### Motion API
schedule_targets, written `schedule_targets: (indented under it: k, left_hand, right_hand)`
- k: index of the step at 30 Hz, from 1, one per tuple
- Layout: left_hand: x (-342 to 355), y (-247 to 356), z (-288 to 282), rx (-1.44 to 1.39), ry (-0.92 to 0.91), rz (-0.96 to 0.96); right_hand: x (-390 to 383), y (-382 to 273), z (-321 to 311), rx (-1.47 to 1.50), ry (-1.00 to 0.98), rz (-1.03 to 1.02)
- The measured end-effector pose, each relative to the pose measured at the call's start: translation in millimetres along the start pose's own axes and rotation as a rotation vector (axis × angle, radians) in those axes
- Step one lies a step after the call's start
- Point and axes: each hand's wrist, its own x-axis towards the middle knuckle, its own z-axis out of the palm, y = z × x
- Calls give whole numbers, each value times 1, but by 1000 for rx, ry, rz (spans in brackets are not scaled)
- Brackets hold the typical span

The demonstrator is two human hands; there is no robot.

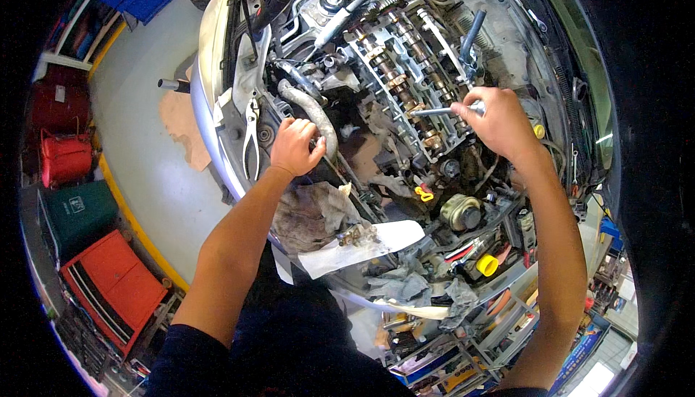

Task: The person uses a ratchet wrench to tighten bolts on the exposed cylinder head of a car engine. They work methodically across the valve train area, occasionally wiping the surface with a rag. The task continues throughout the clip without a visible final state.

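Head view: the right hand [496, 118] is closed around a slim metal tool [433, 112], its tip over the camshaft [397, 83] nearer the left hand [295, 146], which rests half-curled beside a grey hose [307, 105], its grip impossible to tell. Ideally, the tip seats squarely before any force, bare knuckles clear of hard edges.

The tool [427, 112] is silver and the hose [313, 113] grey. Toward the near edge of the engine bay [510, 20] lie white paper [394, 238], brownish-grey cloth [311, 212] and 1 yellow cap [487, 264]. The cabinet [134, 277] is orange-red, striped black and white.
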Motion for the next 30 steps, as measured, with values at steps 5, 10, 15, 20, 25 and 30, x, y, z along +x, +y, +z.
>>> schedule_targets:
  k: [5, 10, 15, 20, 25, 30]
  left_hand:
    - [3, 2, 0, -13, -4, -2]
    - [1, -1, 2, -11, 10, 13]
    - [3, 1, -1, -10, 14, 5]
    - [2, 0, 0, 7, -3, 13]
    - [3, 1, -2, 1, -10, 5]
    - [3, 2, 0, 13, -16, 4]
  right_hand:
    - [5, 21, -11, -484, 26, -508]
    - [4, -2, 1, -83, 40, 145]
    - [-4, 1, -2, -120, 91, 53]
    - [-8, 11, -22, -46, 200, 105]
    - [-5, 23, -14, -73, 226, 164]
    - [-4, 30, -5, -98, 239, 196]
